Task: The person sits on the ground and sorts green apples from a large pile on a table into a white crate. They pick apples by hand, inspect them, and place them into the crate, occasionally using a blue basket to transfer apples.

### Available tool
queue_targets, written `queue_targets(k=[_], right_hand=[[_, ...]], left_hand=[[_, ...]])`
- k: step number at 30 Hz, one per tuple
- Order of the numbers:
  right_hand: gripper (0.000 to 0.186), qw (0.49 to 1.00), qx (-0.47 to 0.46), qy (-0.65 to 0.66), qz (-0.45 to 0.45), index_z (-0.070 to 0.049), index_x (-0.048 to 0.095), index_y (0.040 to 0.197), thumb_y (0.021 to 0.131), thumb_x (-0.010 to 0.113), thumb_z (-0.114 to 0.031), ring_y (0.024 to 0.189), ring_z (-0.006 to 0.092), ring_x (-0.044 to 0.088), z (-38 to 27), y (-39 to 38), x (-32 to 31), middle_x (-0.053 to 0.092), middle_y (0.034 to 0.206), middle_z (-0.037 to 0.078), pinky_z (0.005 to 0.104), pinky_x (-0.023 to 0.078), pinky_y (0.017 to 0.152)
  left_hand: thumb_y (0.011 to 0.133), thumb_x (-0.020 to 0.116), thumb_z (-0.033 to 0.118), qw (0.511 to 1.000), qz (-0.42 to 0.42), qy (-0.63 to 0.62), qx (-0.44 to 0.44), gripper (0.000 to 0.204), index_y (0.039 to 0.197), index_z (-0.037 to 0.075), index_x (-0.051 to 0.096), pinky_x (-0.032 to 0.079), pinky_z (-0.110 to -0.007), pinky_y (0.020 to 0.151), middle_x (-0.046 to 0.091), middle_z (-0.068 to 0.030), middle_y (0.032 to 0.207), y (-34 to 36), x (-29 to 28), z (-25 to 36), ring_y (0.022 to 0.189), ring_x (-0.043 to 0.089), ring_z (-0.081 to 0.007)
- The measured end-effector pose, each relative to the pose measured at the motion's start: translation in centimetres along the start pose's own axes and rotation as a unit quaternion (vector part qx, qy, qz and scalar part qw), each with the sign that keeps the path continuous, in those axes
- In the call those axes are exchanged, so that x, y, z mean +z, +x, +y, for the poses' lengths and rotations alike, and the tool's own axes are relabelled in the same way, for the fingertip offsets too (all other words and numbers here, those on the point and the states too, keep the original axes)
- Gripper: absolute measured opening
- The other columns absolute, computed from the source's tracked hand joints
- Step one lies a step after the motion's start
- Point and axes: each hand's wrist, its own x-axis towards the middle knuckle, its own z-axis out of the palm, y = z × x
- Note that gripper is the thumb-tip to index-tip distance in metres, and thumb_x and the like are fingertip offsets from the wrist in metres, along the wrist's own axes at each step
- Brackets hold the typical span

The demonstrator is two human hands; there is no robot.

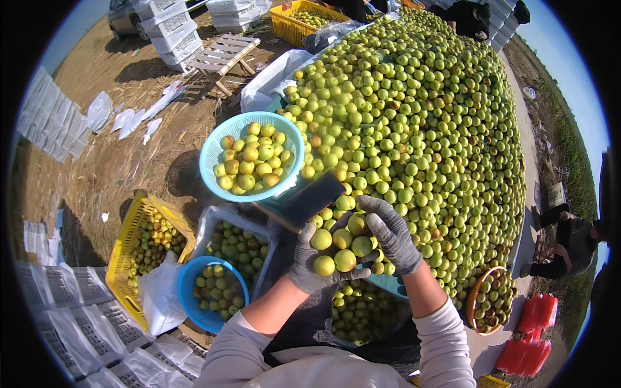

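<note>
While a huge pile of green fruits (414, 123) fills the right, a handful of fruits (341, 246) at its near foot is cupped by the gloved left hand (310, 262) and right hand (390, 233), fingers curled around them; a light-blue basket (223, 139) sits just left of the pile.

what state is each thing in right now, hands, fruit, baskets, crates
left hand: gloved, palm up, cupping green-yellow fruit
right hand: gloved, curled over the same fruit
fruit pile: heaped high
light blue basket: nearly full
blue bowl: partly filled
yellow crate: tilted, partly filled
orange basket: filled
</note>
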Motion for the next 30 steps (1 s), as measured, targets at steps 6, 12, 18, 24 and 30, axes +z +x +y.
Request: queue_targets(k=[6, 12, 18, 24, 30], right_hand=[[0.051, 0.989, 0.016, 0.078, 0.125, -0.002, 0.055, 0.123, 0.090, 0.062, -0.040, 0.107, 0.0185, 0.058, 1.6, -0.2, -0.1, 0.060, 0.121, 0.009, 0.0322, 0.046, 0.094], [0.042, 0.977, 0.035, 0.125, 0.171, -0.003, 0.058, 0.119, 0.090, 0.062, -0.034, 0.100, 0.0206, 0.062, 8.8, -8.8, -3.5, 0.064, 0.113, 0.011, 0.0331, 0.050, 0.086], [0.034, 0.944, 0.135, -0.198, 0.228, -0.005, 0.062, 0.110, 0.088, 0.064, -0.030, 0.089, 0.0221, 0.065, 16.6, -12.3, -3.9, 0.067, 0.105, 0.010, 0.0337, 0.053, 0.075], [0.030, 0.934, 0.119, 0.290, 0.173, -0.004, 0.061, 0.109, 0.089, 0.065, -0.026, 0.086, 0.0153, 0.060, 18.1, -15.4, -1.4, 0.062, 0.096, 0.005, 0.0275, 0.049, 0.076], [0.031, 0.966, 0.141, 0.041, 0.211, -0.007, 0.061, 0.112, 0.092, 0.062, -0.031, 0.089, 0.0134, 0.061, 21.7, -15.7, -0.8, 0.065, 0.104, 0.005, 0.0279, 0.049, 0.079]], left_hand=[[0.080, 0.057, 0.064, 0.988, -0.045, -0.027, 0.148, 0.092, 0.148, 0.014, 0.022, 0.029, -0.069, 0.104, 0.021, -0.0179, 0.152, -1.8, 0.1, 9.7, 0.137, 0.021, -0.0488], [0.086, 0.045, 0.061, 0.926, 0.140, -0.009, 0.350, 0.076, 0.141, 0.011, 0.033, 0.042, -0.060, 0.100, 0.029, -0.0188, 0.147, -2.1, 0.2, 16.6, 0.129, 0.036, -0.0427], [0.091, 0.053, 0.042, 0.861, 0.266, 0.007, 0.433, 0.060, 0.139, 0.009, 0.035, 0.049, -0.053, 0.095, 0.038, -0.0163, 0.138, -1.4, 0.5, 17.7, 0.118, 0.047, -0.0385], [0.091, 0.054, 0.021, 0.825, 0.351, 0.076, 0.437, 0.059, 0.141, 0.002, 0.028, 0.048, -0.056, 0.096, 0.030, -0.0154, 0.141, -2.5, 1.4, 16.0, 0.117, 0.048, -0.0402], [0.090, 0.061, 0.022, 0.782, 0.382, 0.322, 0.372, 0.043, 0.129, 0.006, 0.051, 0.053, -0.038, 0.085, 0.050, -0.0113, 0.131, -3.9, -0.6, 8.9, 0.100, 0.060, -0.0234]])
